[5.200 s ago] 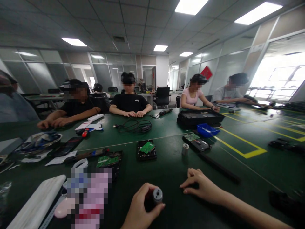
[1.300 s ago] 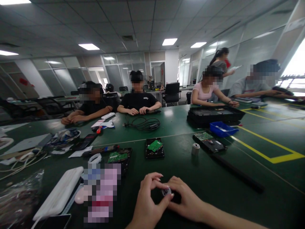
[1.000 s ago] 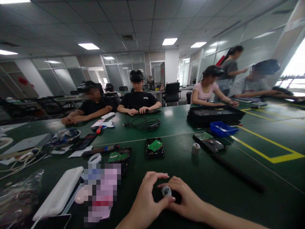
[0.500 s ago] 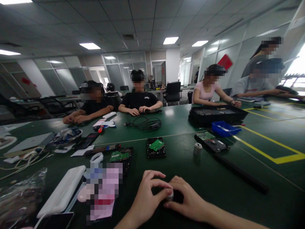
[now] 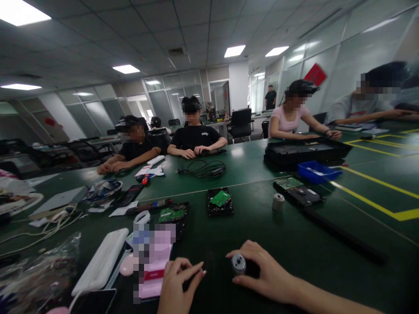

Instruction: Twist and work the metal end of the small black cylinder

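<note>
A small silver cylindrical motor (image 5: 238,264) is gripped between the thumb and fingers of my right hand (image 5: 266,272), its round end with dark holes facing up. To its left, apart from the motor, my left hand (image 5: 178,279) holds thumb and fingertips in a pinch. Whatever may be between those tips is too small to make out. Farther up the table stands a second silver cylinder (image 5: 278,202). A hard drive (image 5: 211,211) with a loose green circuit board (image 5: 220,198) on it lies ahead of my hands.
Another opened drive (image 5: 307,196) lies near a blue bin (image 5: 319,172) and a long black bar (image 5: 343,235). On the left are a white power strip (image 5: 100,261), a phone (image 5: 93,302) and a screwdriver (image 5: 149,206). Co-workers sit opposite, near a black tray (image 5: 304,152).
My left hand has drawn away from the motor, leftward and toward me, fingertips pinched. My right hand still holds the motor, whose top is now uncovered. The view has shifted slightly.
</note>
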Demonstrator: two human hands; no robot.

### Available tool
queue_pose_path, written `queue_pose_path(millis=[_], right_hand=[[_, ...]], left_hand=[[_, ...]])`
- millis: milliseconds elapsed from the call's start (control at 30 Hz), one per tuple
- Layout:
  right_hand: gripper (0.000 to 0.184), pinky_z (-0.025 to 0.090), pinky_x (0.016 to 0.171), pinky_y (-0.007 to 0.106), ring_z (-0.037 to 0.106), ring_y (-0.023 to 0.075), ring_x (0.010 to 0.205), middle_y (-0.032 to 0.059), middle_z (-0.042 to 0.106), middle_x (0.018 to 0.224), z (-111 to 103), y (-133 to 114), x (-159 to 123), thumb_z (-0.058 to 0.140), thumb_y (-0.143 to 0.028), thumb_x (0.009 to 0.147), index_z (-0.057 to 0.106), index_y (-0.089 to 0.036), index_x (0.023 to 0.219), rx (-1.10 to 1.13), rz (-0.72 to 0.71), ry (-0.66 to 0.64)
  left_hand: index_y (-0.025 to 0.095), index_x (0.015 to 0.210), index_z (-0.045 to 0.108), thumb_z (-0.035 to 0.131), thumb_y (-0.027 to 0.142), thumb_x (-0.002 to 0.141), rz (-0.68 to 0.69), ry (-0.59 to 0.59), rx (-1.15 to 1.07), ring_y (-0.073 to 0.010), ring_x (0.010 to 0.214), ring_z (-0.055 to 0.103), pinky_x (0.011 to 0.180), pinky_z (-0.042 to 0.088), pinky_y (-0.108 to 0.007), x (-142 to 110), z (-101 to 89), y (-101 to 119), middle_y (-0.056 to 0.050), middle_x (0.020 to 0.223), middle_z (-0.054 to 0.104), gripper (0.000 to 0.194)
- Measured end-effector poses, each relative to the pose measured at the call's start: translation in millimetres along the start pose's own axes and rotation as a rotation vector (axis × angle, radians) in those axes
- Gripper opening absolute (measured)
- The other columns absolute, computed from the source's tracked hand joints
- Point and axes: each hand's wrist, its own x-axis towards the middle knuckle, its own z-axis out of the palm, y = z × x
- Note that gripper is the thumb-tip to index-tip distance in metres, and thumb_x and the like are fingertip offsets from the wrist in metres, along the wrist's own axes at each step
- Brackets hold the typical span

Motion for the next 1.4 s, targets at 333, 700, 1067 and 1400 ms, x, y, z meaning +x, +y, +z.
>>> queue_pose_path(millis=[333,700,1067,1400], right_hand=[[0.042,0.043,0.089,0.037,0.056,0.0236,0.098,0.006,0.065,0.104,-0.3,-2.2,-0.7,0.071,-0.043,0.079,0.064,-0.026,0.117,-0.003,0.003,0.0],[0.033,0.043,0.082,0.035,0.055,0.0224,0.09,0.0051,0.065,0.093,7.9,8.1,-0.8,0.073,-0.037,0.077,0.068,-0.021,0.105,-0.044,-0.069,0.041],[0.025,0.041,0.081,0.033,0.054,0.0209,0.088,0.0041,0.065,0.091,7.6,7.3,1.8,0.072,-0.034,0.077,0.068,-0.019,0.096,-0.056,-0.062,0.031],[0.024,0.044,0.083,0.037,0.055,0.0225,0.088,0.005,0.064,0.09,6.5,3.8,1.7,0.073,-0.031,0.075,0.068,-0.02,0.095,-0.025,-0.053,0.045]], left_hand=[[0.031,0.094,0.076,0.064,0.036,0.085,0.033,0.023,-0.102,-0.0222,0.081,0.067,0.072,0.058,-0.035,5.6,-1.3,17.8,-0.003,0.086,0.072,0.016],[0.023,0.09,0.07,0.063,0.023,0.086,0.256,0.025,-0.376,-0.0182,0.086,0.072,0.079,0.057,-0.025,25.1,18.7,92.0,-0.002,0.094,0.073,0.008],[0.022,0.088,0.07,0.061,0.043,0.087,0.121,0.168,-0.489,-0.0199,0.081,0.074,0.076,0.058,-0.026,17.4,41.3,88.5,-0.004,0.084,0.075,0.023],[0.022,0.09,0.069,0.059,0.042,0.087,0.106,0.068,-0.566,-0.0215,0.084,0.072,0.08,0.057,-0.031,19.9,42.9,88.9,-0.005,0.086,0.076,0.022]])
